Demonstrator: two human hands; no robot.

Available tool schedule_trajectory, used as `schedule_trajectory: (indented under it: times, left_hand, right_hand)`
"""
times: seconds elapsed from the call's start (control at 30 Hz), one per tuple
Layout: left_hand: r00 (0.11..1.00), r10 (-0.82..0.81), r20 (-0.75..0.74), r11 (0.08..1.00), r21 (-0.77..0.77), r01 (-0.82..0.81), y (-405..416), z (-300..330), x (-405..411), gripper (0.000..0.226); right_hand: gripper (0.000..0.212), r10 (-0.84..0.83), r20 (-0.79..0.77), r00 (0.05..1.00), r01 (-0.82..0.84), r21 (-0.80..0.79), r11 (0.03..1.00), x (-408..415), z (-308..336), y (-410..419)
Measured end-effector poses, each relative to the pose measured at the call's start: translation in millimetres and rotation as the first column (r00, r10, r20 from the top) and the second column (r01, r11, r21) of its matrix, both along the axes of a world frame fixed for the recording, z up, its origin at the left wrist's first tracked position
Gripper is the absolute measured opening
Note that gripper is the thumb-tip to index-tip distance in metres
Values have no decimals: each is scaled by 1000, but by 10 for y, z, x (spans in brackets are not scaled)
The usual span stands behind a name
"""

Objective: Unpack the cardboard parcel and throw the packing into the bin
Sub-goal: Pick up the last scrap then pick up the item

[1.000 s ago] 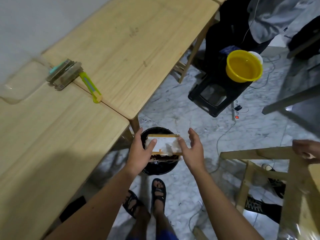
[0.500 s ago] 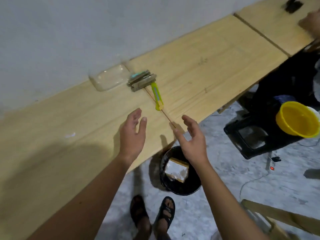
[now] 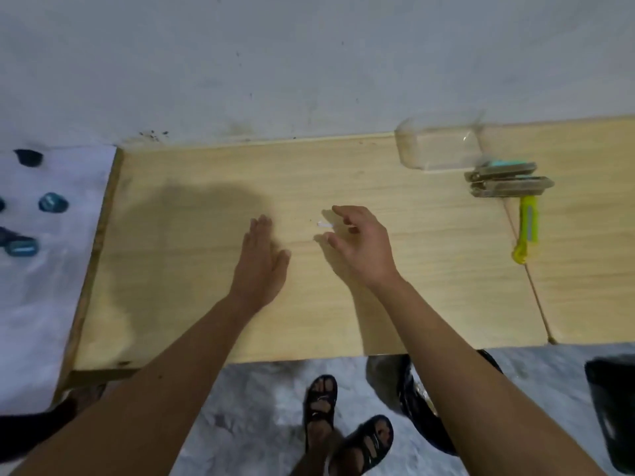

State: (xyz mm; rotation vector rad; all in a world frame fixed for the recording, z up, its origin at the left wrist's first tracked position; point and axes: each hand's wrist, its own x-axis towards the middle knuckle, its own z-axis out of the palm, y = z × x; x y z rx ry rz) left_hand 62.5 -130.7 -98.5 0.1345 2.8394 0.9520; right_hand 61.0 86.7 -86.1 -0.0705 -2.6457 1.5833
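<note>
My left hand (image 3: 263, 261) hovers flat over the wooden table (image 3: 206, 304), fingers together and straight, holding nothing. My right hand (image 3: 360, 247) is over the table to its right, fingers curled apart and empty, right beside a tiny white scrap (image 3: 323, 224) lying on the wood. The black bin (image 3: 417, 403) stands on the floor under the table's front edge, mostly hidden behind my right forearm. The cardboard parcel is not in view.
A clear plastic case (image 3: 438, 146) sits at the back by the wall, with metal clippers (image 3: 508, 183) and a yellow-green utility knife (image 3: 525, 233) next to it. A white sheet (image 3: 41, 286) with dark blue pieces lies left. My sandalled feet (image 3: 343, 427) are on marble floor.
The parcel was let go into the bin. Both hands came up empty over the table as my view swung left; the bin slid behind my right arm.
</note>
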Motion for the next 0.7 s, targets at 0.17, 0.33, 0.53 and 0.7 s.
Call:
schedule_trajectory:
  times: [0.17,0.33,0.53,0.7]
  left_hand:
    - [998,-58,15,996,-69,59,249,-53,18,79]
    - [1000,-10,-25,998,-56,9,381,-58,51,67]
    - [987,-133,-88,990,35,137,812,36,79,61]
    - [939,-324,-111,938,93,335,1681,135,173,61]
  right_hand:
    - [34,10,-1,1000,-10,201,980,-156,-100,46]
    - [12,106,-97,990,-73,296,952,-136,-109,67]
    - [9,12,-98,995,1,138,990,232,34,531]
    - [7,-288,-36,957,289,23,957,883,185,1338]
